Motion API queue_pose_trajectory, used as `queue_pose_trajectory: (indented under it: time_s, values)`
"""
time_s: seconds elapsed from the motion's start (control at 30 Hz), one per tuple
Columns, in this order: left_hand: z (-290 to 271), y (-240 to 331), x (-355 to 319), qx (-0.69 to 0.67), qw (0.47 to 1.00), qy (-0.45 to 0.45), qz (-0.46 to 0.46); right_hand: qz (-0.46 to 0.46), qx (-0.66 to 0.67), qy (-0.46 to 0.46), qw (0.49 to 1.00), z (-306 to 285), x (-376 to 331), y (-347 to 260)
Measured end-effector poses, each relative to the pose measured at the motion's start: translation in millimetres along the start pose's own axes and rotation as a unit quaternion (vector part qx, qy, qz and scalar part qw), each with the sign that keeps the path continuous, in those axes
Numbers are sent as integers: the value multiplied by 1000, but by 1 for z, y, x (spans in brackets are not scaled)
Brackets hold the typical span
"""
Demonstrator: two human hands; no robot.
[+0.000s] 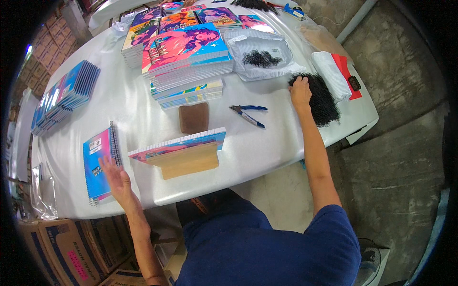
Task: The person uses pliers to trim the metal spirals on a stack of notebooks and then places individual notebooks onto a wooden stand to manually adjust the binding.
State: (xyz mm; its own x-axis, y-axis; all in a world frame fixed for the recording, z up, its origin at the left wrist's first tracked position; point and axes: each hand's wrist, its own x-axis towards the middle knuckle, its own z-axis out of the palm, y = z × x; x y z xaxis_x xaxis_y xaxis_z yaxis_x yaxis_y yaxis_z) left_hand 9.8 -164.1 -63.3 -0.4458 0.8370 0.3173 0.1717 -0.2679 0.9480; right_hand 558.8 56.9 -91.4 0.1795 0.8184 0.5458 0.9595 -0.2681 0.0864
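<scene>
Glossy white table — wiry black coils

table white | spiral coils black | pliers blue-handled | notebook blue

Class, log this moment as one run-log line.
left hand: open beside blue notebook | right hand: on black spiral coils | pliers: idle
</scene>
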Motion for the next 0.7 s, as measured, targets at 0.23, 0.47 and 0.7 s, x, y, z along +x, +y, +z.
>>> queue_pose_trajectory:
  time_s: [0.23, 0.47, 0.7]
  values:
    - [17, 36, 5, 1, 999, 17, 40, -43, 14, -62, 997, -14, 8, 14]
    - [65, 82, 9, 187, 952, -88, 226, -43, 126, -100, 986, -56, 8, 29]
    - [132, 120, 4, 416, 817, -222, 331, -179, 372, -85, 907, -145, -15, -44]
